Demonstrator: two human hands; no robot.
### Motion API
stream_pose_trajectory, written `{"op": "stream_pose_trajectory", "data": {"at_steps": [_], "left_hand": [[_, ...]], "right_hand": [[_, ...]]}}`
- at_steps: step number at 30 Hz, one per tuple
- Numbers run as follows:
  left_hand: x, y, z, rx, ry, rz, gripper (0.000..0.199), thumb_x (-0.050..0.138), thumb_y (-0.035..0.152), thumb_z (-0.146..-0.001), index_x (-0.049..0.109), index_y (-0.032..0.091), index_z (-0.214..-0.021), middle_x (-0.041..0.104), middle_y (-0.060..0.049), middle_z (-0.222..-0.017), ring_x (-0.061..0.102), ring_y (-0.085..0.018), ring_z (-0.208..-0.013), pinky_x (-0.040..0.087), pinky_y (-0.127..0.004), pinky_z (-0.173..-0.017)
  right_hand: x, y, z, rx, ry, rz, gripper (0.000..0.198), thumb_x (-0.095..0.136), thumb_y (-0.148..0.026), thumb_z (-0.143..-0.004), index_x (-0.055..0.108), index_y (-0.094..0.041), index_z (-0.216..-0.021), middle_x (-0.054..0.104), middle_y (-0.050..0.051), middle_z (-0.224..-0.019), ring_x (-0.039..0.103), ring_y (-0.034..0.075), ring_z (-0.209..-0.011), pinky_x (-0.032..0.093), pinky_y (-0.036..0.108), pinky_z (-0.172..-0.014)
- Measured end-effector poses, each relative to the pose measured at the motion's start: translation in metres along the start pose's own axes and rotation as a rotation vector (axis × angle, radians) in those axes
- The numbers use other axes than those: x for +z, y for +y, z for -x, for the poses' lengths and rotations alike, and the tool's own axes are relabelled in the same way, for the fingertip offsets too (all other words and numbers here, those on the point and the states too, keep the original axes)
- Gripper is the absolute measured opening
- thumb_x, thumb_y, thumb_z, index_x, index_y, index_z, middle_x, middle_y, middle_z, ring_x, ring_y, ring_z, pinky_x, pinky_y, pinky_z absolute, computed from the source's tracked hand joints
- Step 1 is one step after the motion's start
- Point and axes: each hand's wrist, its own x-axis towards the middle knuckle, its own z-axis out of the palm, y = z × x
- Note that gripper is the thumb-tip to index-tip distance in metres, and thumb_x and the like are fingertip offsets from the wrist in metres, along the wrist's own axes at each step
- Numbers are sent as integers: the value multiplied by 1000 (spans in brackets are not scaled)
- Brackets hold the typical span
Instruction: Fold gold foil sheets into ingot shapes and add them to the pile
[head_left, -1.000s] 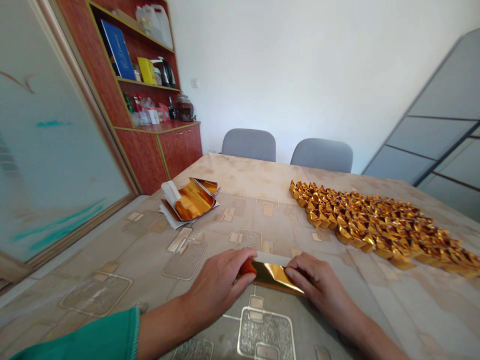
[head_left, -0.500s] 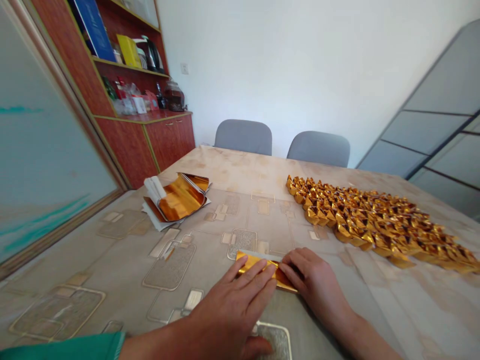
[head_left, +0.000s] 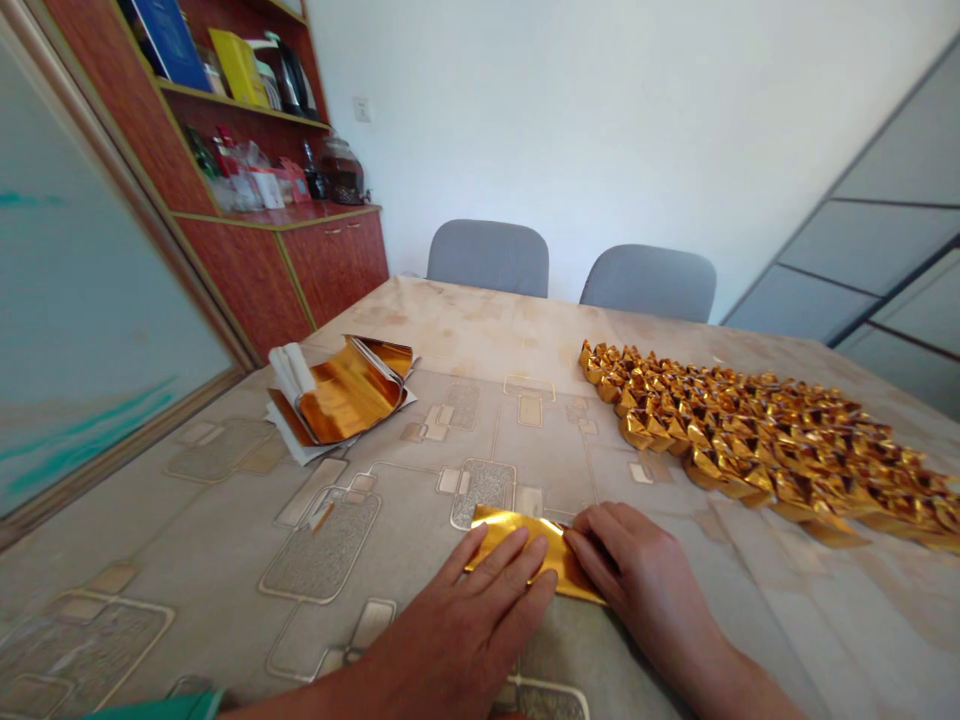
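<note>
A folded piece of gold foil paper (head_left: 517, 528) lies on the table before me, a narrow strip with a shiny face up. My left hand (head_left: 487, 590) rests flat across its left and middle part, fingers stretched out and slightly apart. At the strip's right end, my right hand (head_left: 637, 560) has its fingers bent and pressed together on the foil's edge; the fingertips are partly hidden. To the far left sits a loose stack of gold foil sheets (head_left: 349, 395) with white backing, curled at the sides. Rows of folded gold paper ingots (head_left: 742, 430) stand on the right.
The table (head_left: 457, 320) has a patterned cover. Two grey chairs (head_left: 487, 258) (head_left: 651, 282) stand at its far side. A red-brown cabinet (head_left: 337, 255) with shelves of bottles and boxes is at the back left, beside a sliding glass door (head_left: 97, 300).
The pale band along the foil strip's far edge is gone, and more gold face shows there. Both hands stay on the paper. The view has shifted slightly.
</note>
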Motion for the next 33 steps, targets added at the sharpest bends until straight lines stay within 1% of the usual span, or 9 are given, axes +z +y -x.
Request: {"op": "stream_pose_trajectory", "data": {"at_steps": [5,11,13,15,17,20,25,29,33], "left_hand": [[7,-4,1,25,30,-15,85,54,59,-89,18,20,-156,20,-17,-161,18,-37,-148,17,-61,-118],[-9,7,-1,-60,-67,-41,90,73,46,-79,29,20,-153,20,-19,-160,21,-40,-146,20,-62,-117],[-13,9,-1,-65,-53,-36,89,74,44,-79,30,21,-153,21,-19,-160,22,-39,-146,20,-61,-117],[-16,11,-1,-62,-30,-35,88,73,44,-80,30,21,-153,22,-18,-160,21,-38,-147,20,-60,-118],[-16,11,0,-67,-29,-39,88,72,44,-81,28,22,-154,22,-17,-160,21,-37,-147,20,-58,-118],[-17,12,-1,-79,-43,-38,88,72,44,-81,28,21,-154,25,-16,-159,22,-36,-147,21,-57,-119],[-22,14,-2,-72,-35,-45,85,73,44,-80,32,21,-152,29,-17,-158,26,-36,-146,21,-56,-118],[-27,13,-2,-44,-2,-37,80,70,46,-82,35,24,-151,31,-14,-158,27,-33,-146,22,-53,-119],[-34,7,1,-26,-46,-30,76,64,50,-87,31,27,-152,28,-12,-159,25,-31,-147,19,-52,-119]], "right_hand": [[6,1,0,-47,52,58,20,49,-20,-97,58,-21,-79,62,3,-74,59,18,-68,44,27,-63],[8,-1,-3,-123,87,265,19,49,-15,-96,58,-20,-79,61,4,-73,58,19,-68,43,29,-63],[2,-6,-3,-153,134,313,15,50,-14,-95,60,-19,-86,65,7,-83,59,22,-76,45,32,-67],[-4,-14,0,-218,211,338,13,50,-15,-95,62,-17,-98,67,11,-101,60,26,-88,46,38,-76],[-6,-23,8,-306,254,315,15,50,-16,-96,63,-17,-104,68,11,-110,59,26,-94,45,41,-84],[1,-32,26,-373,238,245,17,48,-17,-97,65,-20,-96,71,6,-92,61,23,-85,44,40,-90],[12,-31,50,-340,249,291,23,47,-18,-97,64,-17,-112,71,8,-106,62,26,-96,46,43,-92],[2,-27,55,-296,127,287,15,54,-22,-95,66,-22,-103,69,6,-99,62,25,-93,51,40,-85],[-2,-23,54,-288,151,289,21,52,-19,-94,65,-22,-111,67,6,-95,62,25,-92,48,46,-93]]}}
